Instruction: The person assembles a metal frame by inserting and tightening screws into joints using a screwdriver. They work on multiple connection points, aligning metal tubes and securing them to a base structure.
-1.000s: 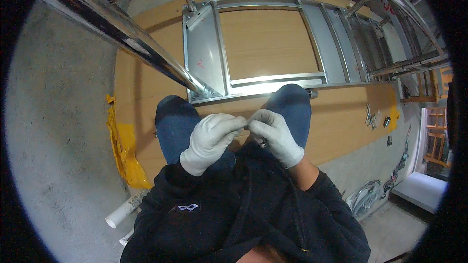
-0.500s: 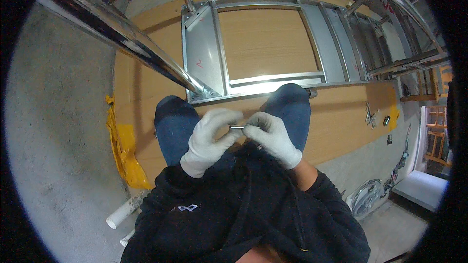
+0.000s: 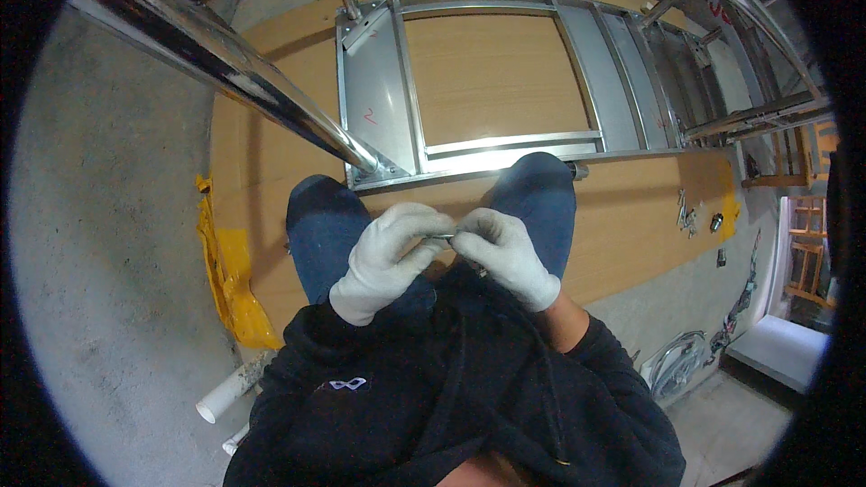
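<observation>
Jutting from pinching right hand point(image 3: 507, 254) toward left hand point(image 3: 383, 261), small metal rod point(image 3: 442, 236), left hand's grip unclear.

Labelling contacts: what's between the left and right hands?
Head view: a small metal piece shows between the left hand and right hand, both gloved.

Matt knit cloth covers the left hand point(image 3: 386, 257) and right hand point(image 3: 507, 254); the small pin point(image 3: 441, 236) between them looks metallic. At far left the bar point(image 3: 244, 63) is mirror-glossy metal; the far frame point(image 3: 514, 143), smooth metal. The yellow sheet point(image 3: 236, 293) at left resembles glossy plastic.
</observation>
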